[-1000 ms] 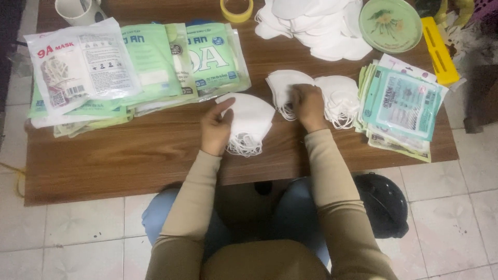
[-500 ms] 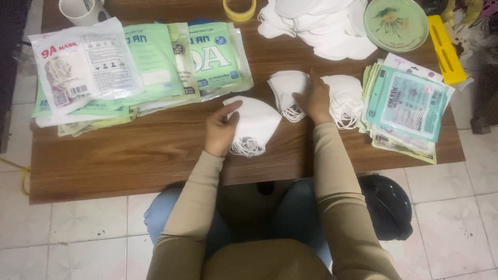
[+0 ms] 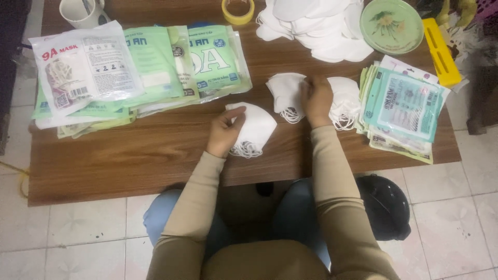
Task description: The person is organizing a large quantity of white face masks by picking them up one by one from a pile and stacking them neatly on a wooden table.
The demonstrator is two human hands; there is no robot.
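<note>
Left hand fingers pinching the left edge of a folded white mask lying near the middle of the tabletop, ear loops trailing toward the front edge. Right hand palm-down, fingers curled onto a small stack of white masks, with more masks just beside it to the right; cannot tell if it pinches one or only presses.

Risks, judged: loops of neighbouring masks look tangled, so lifting one could drag a second along; the pinched mask lies toward the front edge and could slide off onto the floor tiles.

Wooden table, dark brown. Left rear: heap of green and clear flat packets, white cup at the corner. Rear edge: yellow tape roll, loose pile of white masks, green plate, yellow bar-shaped thing. Right edge: stack of teal packets. Pale tiled floor, black helmet beside the person's knee.
</note>
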